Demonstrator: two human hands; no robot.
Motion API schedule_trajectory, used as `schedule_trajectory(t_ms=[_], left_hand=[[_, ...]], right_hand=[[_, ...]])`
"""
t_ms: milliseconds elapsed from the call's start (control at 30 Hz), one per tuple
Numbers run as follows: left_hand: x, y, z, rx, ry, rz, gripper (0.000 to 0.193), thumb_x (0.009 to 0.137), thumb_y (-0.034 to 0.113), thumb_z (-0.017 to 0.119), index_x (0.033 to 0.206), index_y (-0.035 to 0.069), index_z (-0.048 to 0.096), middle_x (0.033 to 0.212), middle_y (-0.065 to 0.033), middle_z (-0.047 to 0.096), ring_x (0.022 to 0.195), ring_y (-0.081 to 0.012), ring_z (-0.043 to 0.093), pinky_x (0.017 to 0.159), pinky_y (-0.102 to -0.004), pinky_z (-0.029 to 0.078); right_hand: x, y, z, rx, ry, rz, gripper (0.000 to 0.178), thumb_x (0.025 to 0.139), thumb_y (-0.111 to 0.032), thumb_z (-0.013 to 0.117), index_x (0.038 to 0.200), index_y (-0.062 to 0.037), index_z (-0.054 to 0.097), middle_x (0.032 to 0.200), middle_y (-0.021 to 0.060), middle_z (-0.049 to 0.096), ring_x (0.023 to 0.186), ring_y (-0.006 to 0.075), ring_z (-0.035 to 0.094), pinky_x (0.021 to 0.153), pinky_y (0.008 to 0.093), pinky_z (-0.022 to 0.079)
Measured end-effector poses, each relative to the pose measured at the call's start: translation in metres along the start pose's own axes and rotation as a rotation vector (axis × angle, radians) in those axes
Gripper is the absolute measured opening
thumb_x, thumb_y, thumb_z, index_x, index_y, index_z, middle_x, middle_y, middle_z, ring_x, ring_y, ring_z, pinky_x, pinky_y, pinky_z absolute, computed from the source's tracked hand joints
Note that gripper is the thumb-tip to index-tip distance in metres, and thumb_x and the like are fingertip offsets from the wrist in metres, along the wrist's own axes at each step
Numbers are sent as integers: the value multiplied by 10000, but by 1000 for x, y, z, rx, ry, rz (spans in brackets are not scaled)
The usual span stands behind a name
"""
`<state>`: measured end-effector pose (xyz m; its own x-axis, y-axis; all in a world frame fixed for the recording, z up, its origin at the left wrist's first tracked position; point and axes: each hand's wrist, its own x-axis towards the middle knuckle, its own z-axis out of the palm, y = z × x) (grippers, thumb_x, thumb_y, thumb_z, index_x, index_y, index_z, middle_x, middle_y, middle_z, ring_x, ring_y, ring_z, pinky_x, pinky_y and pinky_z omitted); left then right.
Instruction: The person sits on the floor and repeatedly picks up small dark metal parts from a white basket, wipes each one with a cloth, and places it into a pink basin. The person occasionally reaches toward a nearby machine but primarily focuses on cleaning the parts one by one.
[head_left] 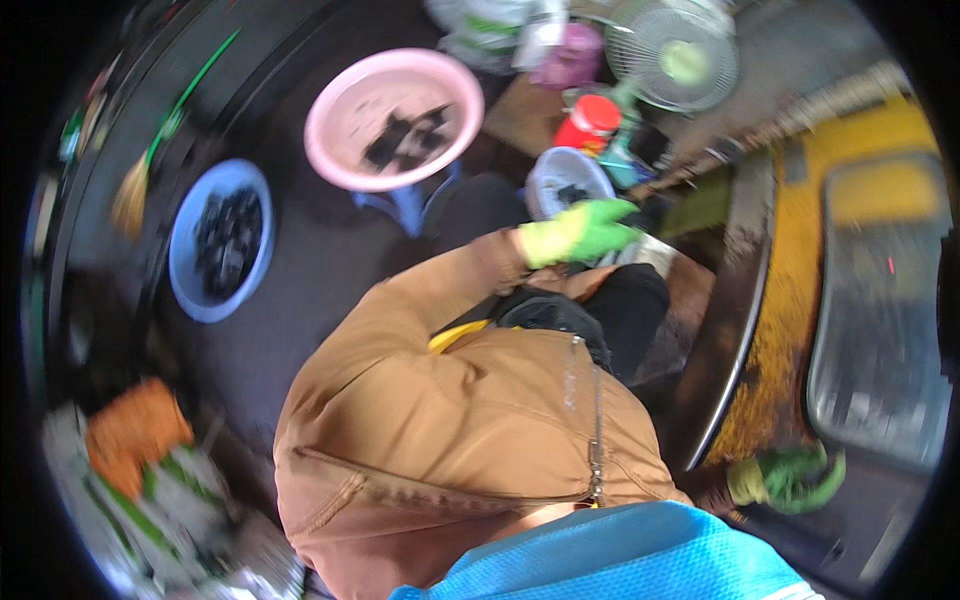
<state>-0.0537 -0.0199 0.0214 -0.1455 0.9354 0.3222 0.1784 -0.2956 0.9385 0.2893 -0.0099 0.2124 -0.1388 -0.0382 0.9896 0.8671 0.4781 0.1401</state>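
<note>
My left hand [582, 234], in a yellow-green glove, reaches across my lap with thumb and fingers stretched apart; nothing shows in its grasp. Just beyond it stands a small pale blue basin [541, 186] with dark pieces inside. Under the fingers lies a pale flat object [655, 253], too blurred to name; I cannot tell whether the hand touches it. My right hand [795, 479], gloved alike, is out at the lower right beside a yellow machine [790, 250]. Its fingers are bent but apart, and I make out nothing between them.
A pink basin [330, 150] with dark flat pieces rests on a blue stool [405, 208]. At left stands a blue basin [180, 265] full of black pieces, near a broom [135, 195]. Ahead are a fan [685, 62] and a red-lidded container [588, 125]. An orange cloth [138, 435] lies lower left.
</note>
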Motion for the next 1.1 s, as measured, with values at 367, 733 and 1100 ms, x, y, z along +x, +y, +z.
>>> schedule_trajectory(t_ms=[367, 733, 1100], left_hand=[[11, -31, -55, -308, 98, -416, 157, 937, 194, 576, 1004, 76, 655, 594, 72, 391, 450, -32, 322, 423, -223, 217], [60, 8, -12, -420, -138, -318, 201, 931, 189, 611, 1016, 10, 645, 611, 46, 455, 468, -46, 376, 437, -219, 270], [82, 18, 8, -181, 40, -276, 271, 924, 245, 618, 1108, 48, 650, 716, 69, 515, 564, -33, 424, 494, -215, 316]], right_hand=[[12, 72, -72, 108, 196, 714, 451, 884, -42, 606, 1298, 6, 436, 880, 64, 585, 630, 133, 554, 590, 243, 480], [15, 98, 42, 896, -12, 1158, 224, 945, -248, 598, 993, -31, 626, 668, -13, 517, 538, 85, 456, 471, 235, 367], [77, 155, 151, 305, -1153, 681, 299, 857, -320, 664, 901, -33, 597, 693, 39, 607, 600, 128, 566, 564, 279, 475]])
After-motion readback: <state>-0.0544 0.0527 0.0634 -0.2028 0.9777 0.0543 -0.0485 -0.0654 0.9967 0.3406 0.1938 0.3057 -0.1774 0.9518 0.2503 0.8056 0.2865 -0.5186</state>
